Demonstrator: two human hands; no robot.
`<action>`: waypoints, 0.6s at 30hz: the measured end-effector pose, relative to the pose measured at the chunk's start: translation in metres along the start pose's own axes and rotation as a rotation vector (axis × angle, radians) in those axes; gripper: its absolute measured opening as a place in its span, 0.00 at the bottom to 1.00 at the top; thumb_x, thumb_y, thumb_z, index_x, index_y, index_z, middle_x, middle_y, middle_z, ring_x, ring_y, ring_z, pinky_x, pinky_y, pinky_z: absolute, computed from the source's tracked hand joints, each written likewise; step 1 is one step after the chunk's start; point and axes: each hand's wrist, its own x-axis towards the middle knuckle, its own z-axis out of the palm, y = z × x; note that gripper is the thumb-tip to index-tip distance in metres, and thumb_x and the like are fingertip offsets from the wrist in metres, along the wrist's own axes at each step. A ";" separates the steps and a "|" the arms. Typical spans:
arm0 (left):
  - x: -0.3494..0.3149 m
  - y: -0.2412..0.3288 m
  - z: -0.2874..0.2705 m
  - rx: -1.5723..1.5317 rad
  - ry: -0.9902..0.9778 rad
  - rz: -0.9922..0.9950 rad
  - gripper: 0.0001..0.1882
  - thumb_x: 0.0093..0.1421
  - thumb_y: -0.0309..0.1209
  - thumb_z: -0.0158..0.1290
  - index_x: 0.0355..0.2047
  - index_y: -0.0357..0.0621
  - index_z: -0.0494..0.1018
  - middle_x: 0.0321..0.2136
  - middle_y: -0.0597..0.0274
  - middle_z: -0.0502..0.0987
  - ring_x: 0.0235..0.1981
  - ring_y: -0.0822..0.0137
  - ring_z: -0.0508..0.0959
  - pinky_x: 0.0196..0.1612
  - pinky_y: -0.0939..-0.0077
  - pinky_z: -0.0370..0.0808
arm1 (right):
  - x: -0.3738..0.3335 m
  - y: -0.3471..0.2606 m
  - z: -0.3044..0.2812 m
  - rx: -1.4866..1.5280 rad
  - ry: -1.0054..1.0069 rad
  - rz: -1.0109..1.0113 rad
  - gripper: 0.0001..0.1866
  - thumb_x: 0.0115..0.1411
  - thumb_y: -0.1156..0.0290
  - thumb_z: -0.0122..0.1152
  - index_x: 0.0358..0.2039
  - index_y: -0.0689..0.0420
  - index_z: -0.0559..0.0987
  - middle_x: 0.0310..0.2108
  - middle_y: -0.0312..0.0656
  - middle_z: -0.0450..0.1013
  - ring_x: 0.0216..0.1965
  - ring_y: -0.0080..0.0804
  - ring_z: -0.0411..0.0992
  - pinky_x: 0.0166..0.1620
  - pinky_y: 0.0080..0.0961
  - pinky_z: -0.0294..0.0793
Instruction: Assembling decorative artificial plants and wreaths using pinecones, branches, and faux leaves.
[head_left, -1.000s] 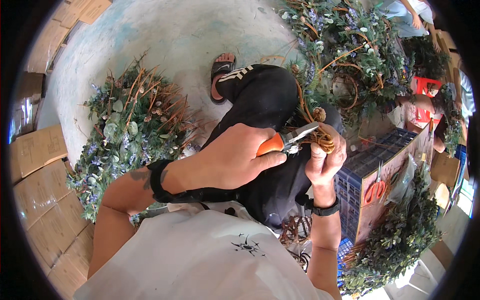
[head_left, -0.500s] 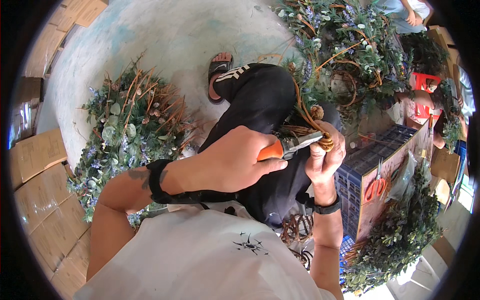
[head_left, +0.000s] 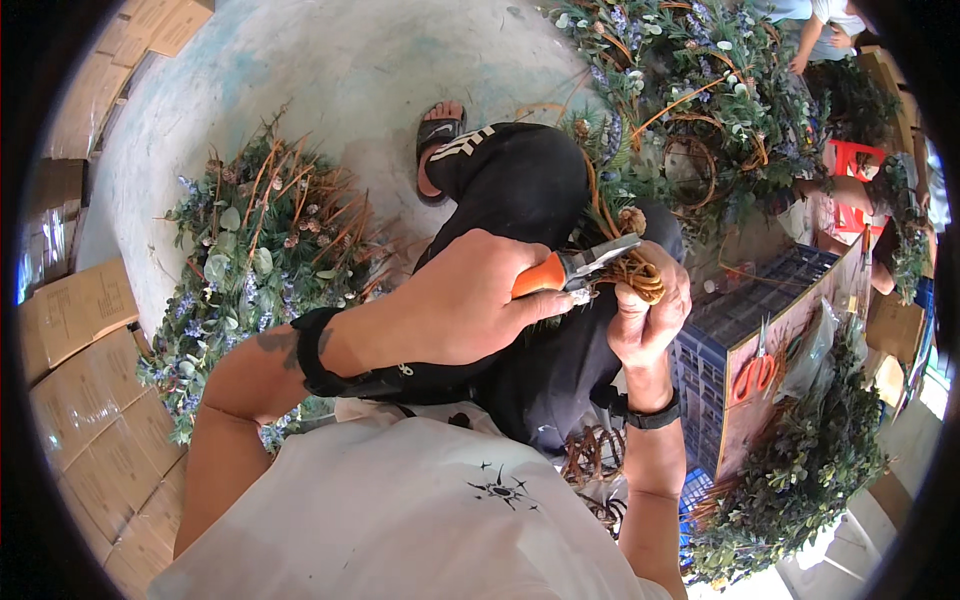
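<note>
My left hand (head_left: 485, 300) is closed around the orange handle of what look like pruning shears (head_left: 545, 277). Their metal jaws reach the top of a coiled bundle of brown vine stems (head_left: 640, 277). My right hand (head_left: 655, 310) pinches that bundle between thumb and fingers. From the bundle, brown stems run up past a pinecone (head_left: 631, 221) and green leaves above my lap. Part of the stems is hidden behind my hands and the tool.
A pile of leafy wreaths (head_left: 240, 270) lies on the floor at left, beside stacked cartons (head_left: 110, 430). More greenery (head_left: 690, 90) fills the far right. Red scissors (head_left: 755, 372) rest against a blue crate (head_left: 700, 390). Another person's arm (head_left: 808, 45) shows at the top right.
The shears have shifted slightly, and their jaws have come up over the vine bundle. More of the stems' ends shows beneath the jaws. My right hand keeps its hold.
</note>
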 end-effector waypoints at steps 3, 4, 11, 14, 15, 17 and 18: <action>-0.001 -0.002 0.002 -0.068 0.013 -0.016 0.11 0.66 0.32 0.59 0.34 0.34 0.76 0.22 0.58 0.79 0.22 0.68 0.79 0.29 0.70 0.75 | 0.004 -0.003 -0.003 -0.035 -0.040 0.011 0.24 0.63 0.60 0.70 0.53 0.63 0.79 0.47 0.50 0.79 0.46 0.45 0.79 0.50 0.36 0.79; -0.002 -0.002 0.001 -0.095 0.014 -0.033 0.11 0.66 0.32 0.59 0.34 0.34 0.76 0.23 0.58 0.79 0.22 0.69 0.79 0.30 0.71 0.75 | 0.005 -0.003 -0.003 -0.033 -0.040 0.012 0.24 0.63 0.60 0.70 0.53 0.63 0.79 0.47 0.50 0.79 0.46 0.45 0.79 0.50 0.36 0.79; 0.000 -0.002 0.001 -0.033 0.004 0.024 0.11 0.67 0.32 0.59 0.34 0.34 0.76 0.23 0.57 0.79 0.22 0.68 0.79 0.29 0.70 0.75 | 0.003 -0.003 -0.003 -0.028 -0.038 0.033 0.24 0.63 0.60 0.70 0.52 0.63 0.79 0.46 0.50 0.79 0.46 0.45 0.79 0.50 0.36 0.79; 0.001 0.000 -0.001 -0.041 -0.019 -0.004 0.11 0.66 0.32 0.59 0.34 0.34 0.76 0.23 0.58 0.79 0.23 0.68 0.80 0.30 0.70 0.75 | 0.004 -0.003 -0.003 -0.023 -0.035 0.027 0.24 0.63 0.59 0.70 0.52 0.63 0.79 0.46 0.49 0.79 0.46 0.45 0.79 0.50 0.36 0.79; 0.001 0.000 -0.001 -0.055 -0.015 0.004 0.11 0.66 0.32 0.59 0.35 0.34 0.76 0.23 0.58 0.79 0.23 0.68 0.80 0.30 0.70 0.75 | 0.004 -0.003 -0.002 -0.023 -0.034 0.024 0.24 0.63 0.59 0.70 0.52 0.63 0.79 0.46 0.49 0.79 0.46 0.45 0.79 0.50 0.36 0.79; 0.001 -0.001 -0.001 -0.068 -0.011 0.012 0.11 0.66 0.32 0.59 0.35 0.34 0.76 0.23 0.58 0.79 0.23 0.68 0.80 0.30 0.70 0.75 | 0.006 -0.005 -0.003 -0.027 -0.041 0.025 0.24 0.63 0.59 0.70 0.52 0.63 0.79 0.46 0.49 0.79 0.46 0.45 0.79 0.50 0.36 0.79; 0.000 -0.003 0.000 -0.061 -0.013 0.009 0.10 0.66 0.32 0.59 0.35 0.34 0.76 0.23 0.57 0.79 0.23 0.68 0.80 0.30 0.70 0.75 | 0.006 -0.005 -0.003 -0.031 -0.048 0.026 0.24 0.63 0.58 0.70 0.52 0.63 0.79 0.46 0.49 0.79 0.46 0.45 0.79 0.50 0.36 0.79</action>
